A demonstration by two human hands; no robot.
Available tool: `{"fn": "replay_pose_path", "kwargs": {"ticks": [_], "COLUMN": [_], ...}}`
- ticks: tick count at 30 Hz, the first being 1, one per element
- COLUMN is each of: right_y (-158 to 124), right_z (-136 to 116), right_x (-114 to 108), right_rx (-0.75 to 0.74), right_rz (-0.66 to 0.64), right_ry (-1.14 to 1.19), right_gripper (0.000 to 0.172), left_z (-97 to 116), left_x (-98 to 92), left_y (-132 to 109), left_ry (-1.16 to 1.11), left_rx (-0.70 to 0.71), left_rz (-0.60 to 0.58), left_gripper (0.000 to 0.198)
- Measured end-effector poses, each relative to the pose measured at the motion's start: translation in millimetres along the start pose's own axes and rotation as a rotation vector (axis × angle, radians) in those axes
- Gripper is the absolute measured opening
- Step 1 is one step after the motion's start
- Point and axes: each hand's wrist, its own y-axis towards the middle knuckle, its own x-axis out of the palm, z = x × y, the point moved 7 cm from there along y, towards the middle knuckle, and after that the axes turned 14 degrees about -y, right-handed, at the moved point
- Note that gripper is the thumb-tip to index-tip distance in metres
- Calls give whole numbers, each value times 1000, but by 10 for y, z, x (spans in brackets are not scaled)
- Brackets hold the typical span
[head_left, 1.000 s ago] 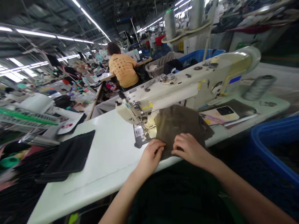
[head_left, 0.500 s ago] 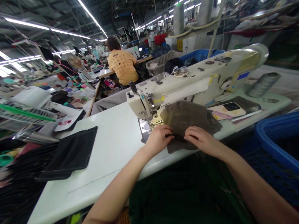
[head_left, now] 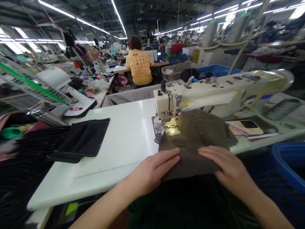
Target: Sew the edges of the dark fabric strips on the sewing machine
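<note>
A dark brown-grey piece of fabric (head_left: 202, 127) lies spread over the table edge, partly beneath the arm of a white sewing machine (head_left: 166, 101). A small dark slit or mark shows on it between my hands. My left hand (head_left: 157, 167) lies flat on the fabric's left part, fingers stretched out. On the right part rests my right hand (head_left: 224, 159), its fingers extended and pressed to the cloth. Just beyond the fingertips, the lit needle plate (head_left: 172, 123) is at the fabric's far left edge.
Stitched black fabric pieces (head_left: 88, 136) lie left on the white table (head_left: 126, 133), beside a stack of black cloth (head_left: 26, 156). A phone (head_left: 247, 124) and a thread cone (head_left: 283, 108) sit at right. A blue basket (head_left: 286, 156) stands lower right. A person in yellow (head_left: 139, 66) sits ahead.
Both hands have gone from pinching the fabric to lying flat on it. The fabric is smoothed out and drawn nearer my body. The head view has turned and levelled.
</note>
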Motion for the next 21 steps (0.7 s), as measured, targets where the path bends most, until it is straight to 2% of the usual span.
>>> {"fn": "replay_pose_path", "kwargs": {"ticks": [2,5,8,10,12,14,16,18,21], "right_y": [22,60,126,205,320,457,578,636,611], "right_z": [-308,-679,-837,-837,-790,-705,-568,-410,-307], "right_x": [219,584,777,813,839,921,1071,1223,1372], "right_rx": [-103,-203,-247,-237,-185,-57,167,426,668], "right_rz": [-83,-200,-261,-306,-366,-424,-431,-366,-262], "right_ry": [109,233,323,381,457,539,574,539,551], "right_gripper": [67,68,68,62,49,32,21,28,49], "left_z": [-68,-196,-261,-313,-413,-579,-790,-998,-1220], "left_x": [-104,-179,-198,-215,-273,-382,-501,-567,-569], "left_y": [-500,-1164,-1526,-1579,-1527,-1435,-1345,-1251,-1147], "left_ry": [31,99,166,150,82,31,46,97,141], "left_rx": [-111,-262,-345,-406,-483,-580,-695,-798,-907], "left_rz": [66,153,176,177,221,336,460,490,406], "left_gripper": [57,60,52,42,34,25,18,20,23]}}
